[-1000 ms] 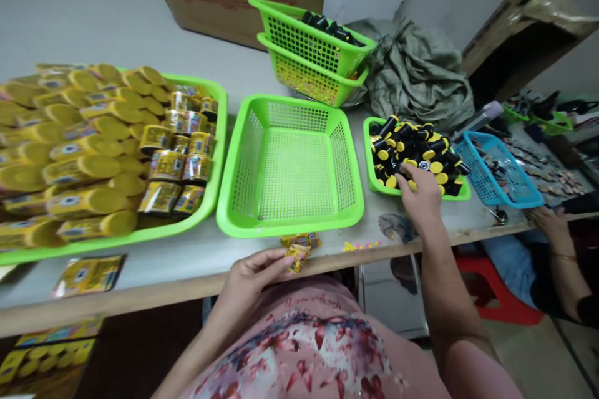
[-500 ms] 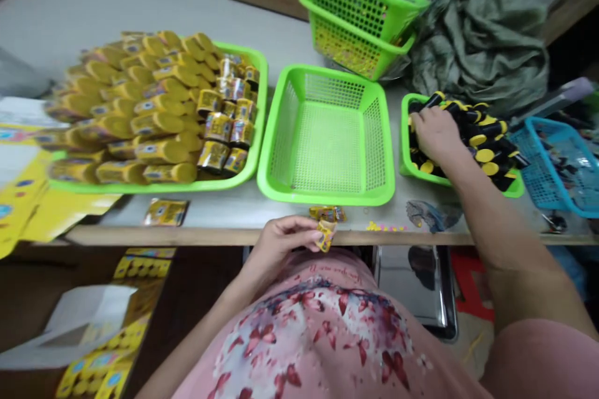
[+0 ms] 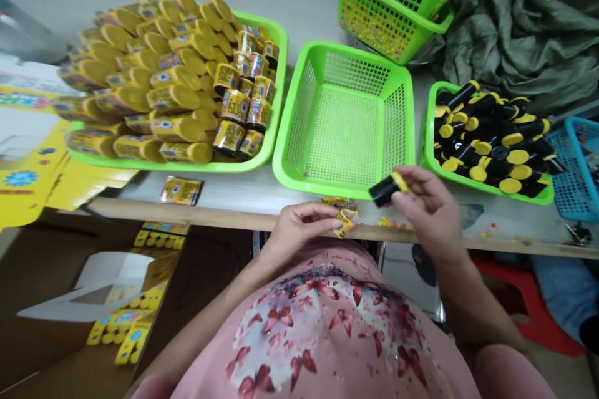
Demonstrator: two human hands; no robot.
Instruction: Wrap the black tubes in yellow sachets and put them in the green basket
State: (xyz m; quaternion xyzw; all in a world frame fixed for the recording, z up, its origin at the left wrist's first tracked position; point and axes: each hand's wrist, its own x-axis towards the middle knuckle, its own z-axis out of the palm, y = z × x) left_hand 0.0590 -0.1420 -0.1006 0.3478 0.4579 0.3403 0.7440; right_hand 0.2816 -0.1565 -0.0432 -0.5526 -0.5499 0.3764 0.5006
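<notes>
Pinched in the fingers of my left hand (image 3: 306, 229) is a small printed yellow wrapper sleeve (image 3: 345, 223), held at the table's front edge. Behind it, more yellow wrappers (image 3: 337, 202) lie on the table. My right hand (image 3: 433, 209) grips a black tube with a yellow cap (image 3: 388, 189), tilted, just in front of the middle green basket (image 3: 299, 184). To the right stands a green basket (image 3: 491, 186) heaped with similar black and yellow tubes (image 3: 486, 137). The tube and the sleeve are apart.
A left green basket (image 3: 281, 90) holds stacked yellow wrapped tubes (image 3: 173, 96). Flat wrappers (image 3: 181, 191) lie before it. Stacked green baskets (image 3: 384, 6), grey-green cloth (image 3: 524, 31) and a blue basket (image 3: 575, 168) stand behind and right. An open carton (image 3: 60, 349) is below left.
My right hand has come out of the right basket toward the middle, bringing a black tube with it. My left hand still holds the sleeve. The view has shifted.
</notes>
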